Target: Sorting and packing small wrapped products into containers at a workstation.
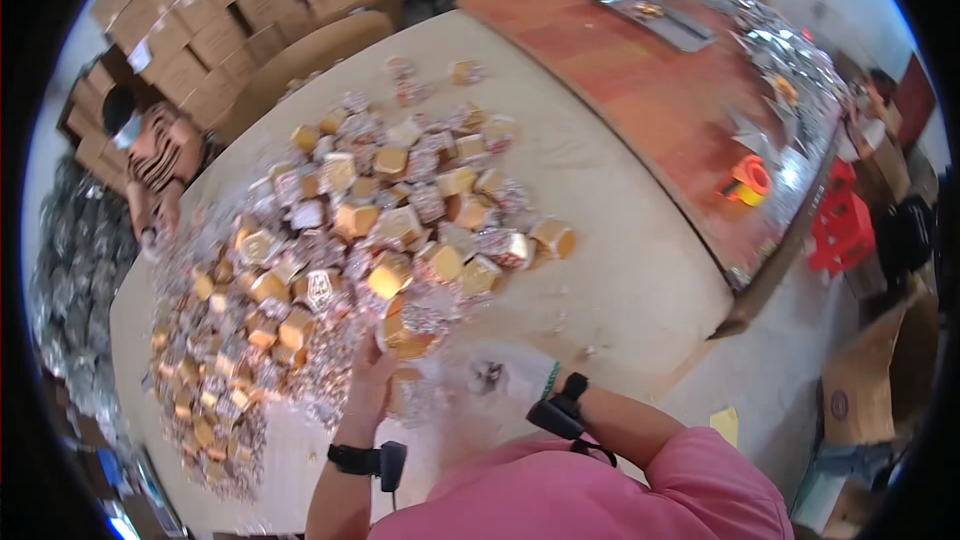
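While my left hand (368, 380) clamps a gold hexagonal box (408, 332) at its fingertips, my right hand (510, 372) (fingers blurred, I cannot tell) holds crinkly clear wrap (440, 395); light, crushable, best gripped by its flat sides.

Cardboard boxes (190, 25), orange tape dispenser (748, 180), red stool (842, 225).

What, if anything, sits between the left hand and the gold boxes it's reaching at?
Nothing visible. The left hand is already at the near edge of the pile of gold boxes, fingers against a gold box. The right hand holds something clear, too blurred to identify, beside it over the pale table.
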